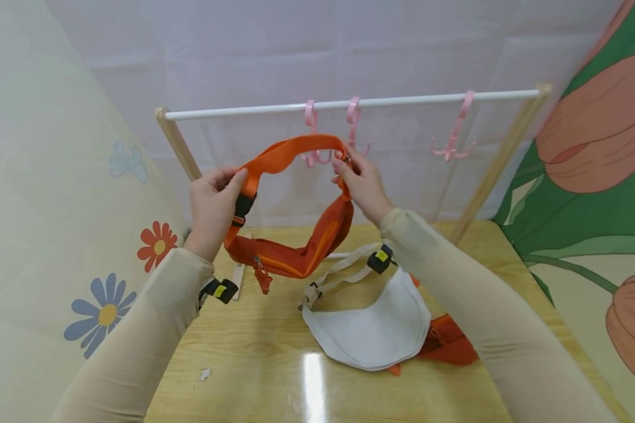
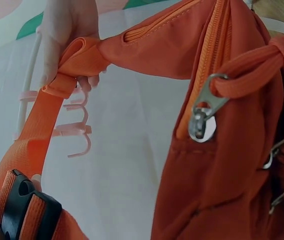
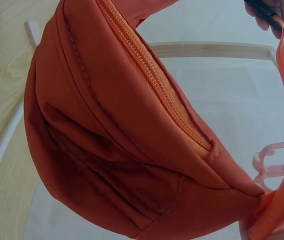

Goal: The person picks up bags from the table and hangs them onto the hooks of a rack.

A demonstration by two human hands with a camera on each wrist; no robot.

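Both hands hold up an orange-red fanny pack (image 1: 296, 258) by its bright orange strap (image 1: 291, 154), the pouch hanging below. My left hand (image 1: 216, 202) pinches the strap just above a black buckle (image 1: 243, 205). At the other side my right hand (image 1: 364, 183) grips the strap where it is bunched near the pouch's end. In the left wrist view a zipper pull (image 2: 204, 112) with an orange cord shows on the pouch. The right wrist view shows the pouch (image 3: 121, 120) close up, its zipper closed. Behind the strap hang pink hooks (image 1: 353, 114), partly hidden.
A white rail (image 1: 243, 110) on wooden posts (image 1: 494, 167) stands behind. Another pink hook (image 1: 451, 132) hangs at its right. On the wooden table (image 1: 243, 364) lie a white bag (image 1: 370, 329) with a strap and another orange-red item (image 1: 450, 342), partly under it.
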